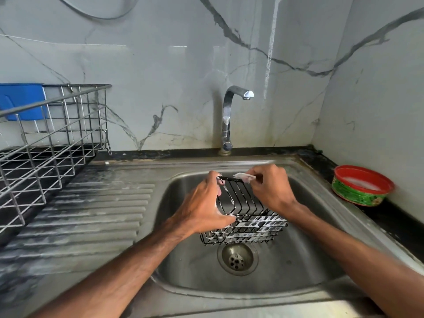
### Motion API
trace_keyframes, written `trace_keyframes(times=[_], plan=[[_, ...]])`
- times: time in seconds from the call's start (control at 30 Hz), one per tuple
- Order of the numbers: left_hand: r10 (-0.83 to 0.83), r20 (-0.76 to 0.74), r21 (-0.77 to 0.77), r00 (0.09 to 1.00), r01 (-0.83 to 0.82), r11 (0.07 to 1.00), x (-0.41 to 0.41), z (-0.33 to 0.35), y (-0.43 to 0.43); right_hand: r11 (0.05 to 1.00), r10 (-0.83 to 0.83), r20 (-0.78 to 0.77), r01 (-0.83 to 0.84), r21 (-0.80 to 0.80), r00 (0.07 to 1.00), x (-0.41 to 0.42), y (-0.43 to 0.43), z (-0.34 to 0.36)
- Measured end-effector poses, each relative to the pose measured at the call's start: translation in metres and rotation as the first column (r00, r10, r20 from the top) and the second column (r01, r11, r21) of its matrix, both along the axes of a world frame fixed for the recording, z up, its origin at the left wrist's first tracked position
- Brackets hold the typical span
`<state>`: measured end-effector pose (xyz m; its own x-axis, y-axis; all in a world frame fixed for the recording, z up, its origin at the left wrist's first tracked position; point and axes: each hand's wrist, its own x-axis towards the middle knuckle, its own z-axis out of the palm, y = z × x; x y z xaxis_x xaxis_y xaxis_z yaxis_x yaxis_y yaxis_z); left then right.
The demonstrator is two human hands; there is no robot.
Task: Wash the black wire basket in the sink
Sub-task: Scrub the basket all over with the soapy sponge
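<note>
One soapy black wire basket (252, 222), gripped by left hand (202, 207), right hand (270, 189) pinching scrubber (244, 176)

Both bare forearms are reaching forward from the lower edge of the view and angling in toward the centre. The left hand (204, 203) is gripping the left end of the black wire basket (257, 222), with the thumb lying along the lower side and the fingers curling over the top rim. The right hand (271, 191) is facing back-upward, its fingertips pinching a small whitish soapy pad (244, 177) against the same top rim. The hands are sitting near each other without touching.
</note>
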<state>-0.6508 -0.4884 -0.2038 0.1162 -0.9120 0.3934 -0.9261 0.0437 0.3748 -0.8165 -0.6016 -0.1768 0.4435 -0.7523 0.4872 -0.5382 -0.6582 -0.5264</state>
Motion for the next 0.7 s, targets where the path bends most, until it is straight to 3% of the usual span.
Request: trace_keyframes(times=[0.07,0.17,0.3,0.43,0.53,0.7], plan=[[0.010,-0.013,0.012,1.000,-0.010,1.000,0.000,-0.001,-0.001,0.990,0.141,0.038,-0.140,-0.025,0.989,0.008,0.014,0.002],[0.018,-0.035,0.020,0.999,-0.017,1.000,0.002,0.000,-0.002,0.927,0.331,-0.002,-0.325,-0.185,0.944,0.020,0.028,0.000],[0.005,-0.047,0.032,0.999,-0.004,0.999,0.008,-0.002,-0.005,0.867,0.376,-0.161,-0.408,-0.286,0.912,0.009,0.004,-0.006],[-0.004,-0.049,0.053,0.999,0.006,0.999,0.015,-0.004,-0.005,0.910,0.218,-0.312,-0.309,-0.278,0.925,-0.018,-0.038,-0.018],[0.012,-0.048,0.042,0.999,-0.010,0.999,0.019,-0.002,-0.005,0.978,0.074,-0.369,-0.140,-0.156,0.926,-0.035,-0.060,-0.026],[0.009,-0.061,0.024,0.998,-0.008,1.000,0.018,-0.001,-0.003,0.998,0.045,-0.235,-0.056,-0.041,0.971,-0.032,-0.047,-0.020]])
